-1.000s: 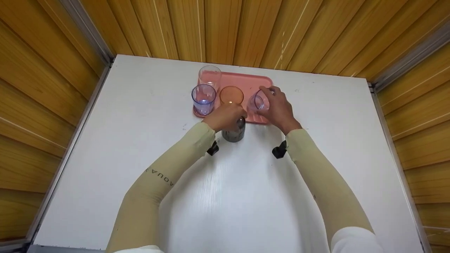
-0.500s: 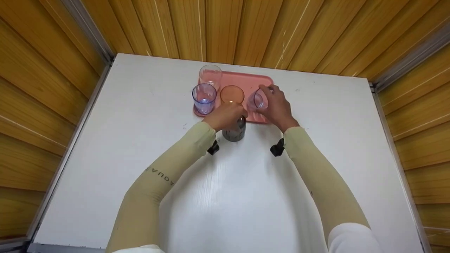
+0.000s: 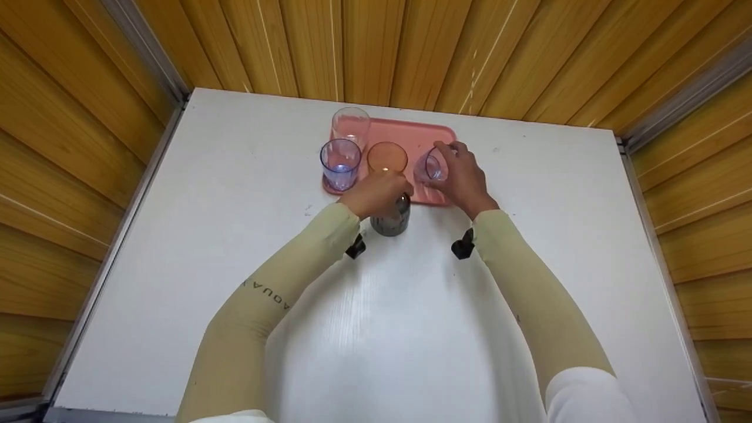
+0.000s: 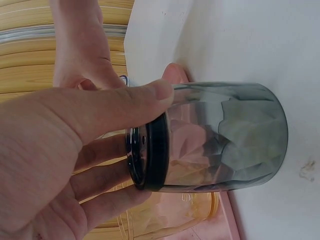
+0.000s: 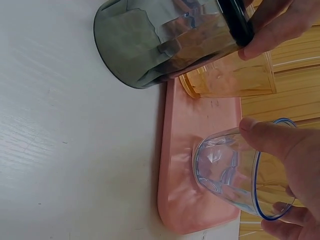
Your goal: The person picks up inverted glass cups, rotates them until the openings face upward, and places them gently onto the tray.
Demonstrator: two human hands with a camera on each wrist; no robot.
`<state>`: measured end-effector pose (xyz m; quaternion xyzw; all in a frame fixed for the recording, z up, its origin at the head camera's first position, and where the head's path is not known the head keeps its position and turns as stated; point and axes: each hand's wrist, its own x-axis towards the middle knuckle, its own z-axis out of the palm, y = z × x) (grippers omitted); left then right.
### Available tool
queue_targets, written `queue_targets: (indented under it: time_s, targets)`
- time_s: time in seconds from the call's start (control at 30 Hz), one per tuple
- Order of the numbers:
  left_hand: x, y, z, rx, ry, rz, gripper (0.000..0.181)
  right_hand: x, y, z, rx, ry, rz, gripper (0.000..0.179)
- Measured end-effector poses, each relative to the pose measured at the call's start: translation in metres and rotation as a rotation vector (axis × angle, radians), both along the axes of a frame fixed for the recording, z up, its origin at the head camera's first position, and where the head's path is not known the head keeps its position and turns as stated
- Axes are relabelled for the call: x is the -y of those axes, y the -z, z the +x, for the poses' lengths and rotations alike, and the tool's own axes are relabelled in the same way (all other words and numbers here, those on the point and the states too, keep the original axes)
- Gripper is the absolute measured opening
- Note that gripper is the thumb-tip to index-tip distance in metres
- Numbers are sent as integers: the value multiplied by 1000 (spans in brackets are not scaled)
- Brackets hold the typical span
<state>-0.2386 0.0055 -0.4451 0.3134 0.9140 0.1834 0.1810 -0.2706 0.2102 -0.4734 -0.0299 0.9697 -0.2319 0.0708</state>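
My left hand (image 3: 376,194) grips a smoky grey tumbler (image 4: 240,135) near its dark rim, thumb on the near side and fingers at the far side. The tumbler stands upright at the front edge of a pink tray (image 3: 420,132). With thumb and fingers, my right hand (image 3: 467,182) holds a clear blue-rimmed tumbler (image 5: 220,165) by its upper part, at the right part of the tray. Between the two hands, an amber tumbler (image 3: 388,155) stands on the tray, partly hidden behind my left hand.
A bluish-purple tumbler (image 3: 341,167) stands at the tray's left front, with a colourless tumbler (image 3: 351,123) behind it. The white table (image 3: 364,329) runs back to a wood-panelled wall (image 3: 376,53), with similar panels on both sides.
My right forearm has shifted slightly inward. Both hands keep their hold on the same tumblers, which stay in nearly the same place.
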Motion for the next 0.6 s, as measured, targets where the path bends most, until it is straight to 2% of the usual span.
queue_targets:
  time_s: [0.6]
  targets:
    - [0, -2, 1, -18, 5, -12, 43, 6, 4, -13, -6, 47, -26, 86]
